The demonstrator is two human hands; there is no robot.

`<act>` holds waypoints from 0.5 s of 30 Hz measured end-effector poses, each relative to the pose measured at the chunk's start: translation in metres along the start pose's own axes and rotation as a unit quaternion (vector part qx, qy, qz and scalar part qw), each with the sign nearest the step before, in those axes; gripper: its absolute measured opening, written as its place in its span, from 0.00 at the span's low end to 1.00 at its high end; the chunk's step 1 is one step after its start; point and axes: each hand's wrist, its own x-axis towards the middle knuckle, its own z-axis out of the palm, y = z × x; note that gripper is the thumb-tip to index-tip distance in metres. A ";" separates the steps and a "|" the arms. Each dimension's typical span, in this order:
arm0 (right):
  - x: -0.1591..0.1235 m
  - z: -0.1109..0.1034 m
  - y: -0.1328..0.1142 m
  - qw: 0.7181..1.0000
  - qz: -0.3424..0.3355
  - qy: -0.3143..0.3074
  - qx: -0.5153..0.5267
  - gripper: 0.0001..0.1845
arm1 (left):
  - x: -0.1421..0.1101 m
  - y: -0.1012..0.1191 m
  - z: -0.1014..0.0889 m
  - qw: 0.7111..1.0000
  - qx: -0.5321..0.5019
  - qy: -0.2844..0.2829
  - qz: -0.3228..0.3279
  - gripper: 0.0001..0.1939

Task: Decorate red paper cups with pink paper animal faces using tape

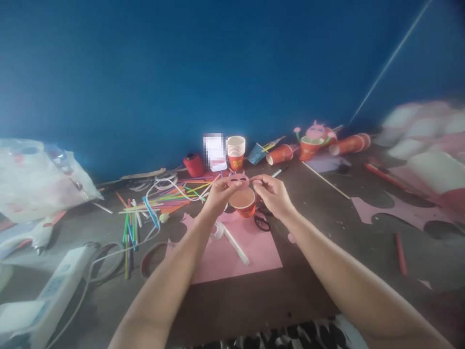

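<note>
My left hand (pixel 218 194) pinches a small pink paper cutout shaped like an animal face (pixel 239 181), held above the table. My right hand (pixel 271 193) has its fingertips at the cutout's right edge. Just below both hands stands a red paper cup (pixel 244 202), open end up. A pink paper sheet (pixel 250 252) lies under the cup, with black scissors (pixel 262 222) and a white stick (pixel 235 245) resting on it.
Coloured straws (pixel 160 201) are scattered to the left. A stack of paper cups (pixel 236 151), fallen red cups (pixel 279 154) and a finished cup figure (pixel 313 140) line the blue wall. A white power strip (pixel 54 286) and plastic bag (pixel 36 179) lie left; pink paper scraps (pixel 395 208) right.
</note>
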 end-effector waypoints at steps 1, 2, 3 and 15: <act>0.000 0.000 0.000 1.000 0.001 -0.005 -0.002 0.11 | 0.000 0.000 0.000 1.000 0.005 -0.001 0.002 0.15; 0.000 0.000 0.000 1.000 0.003 -0.009 -0.002 0.11 | 0.000 0.000 0.000 1.000 0.008 -0.002 0.005 0.15; -0.001 0.000 0.000 1.000 0.004 -0.010 -0.002 0.12 | 0.000 0.001 0.000 1.000 0.010 -0.003 0.007 0.15; -0.001 -0.002 -0.002 1.000 -0.005 -0.025 -0.009 0.12 | -0.002 0.004 0.003 1.000 0.005 -0.005 0.001 0.15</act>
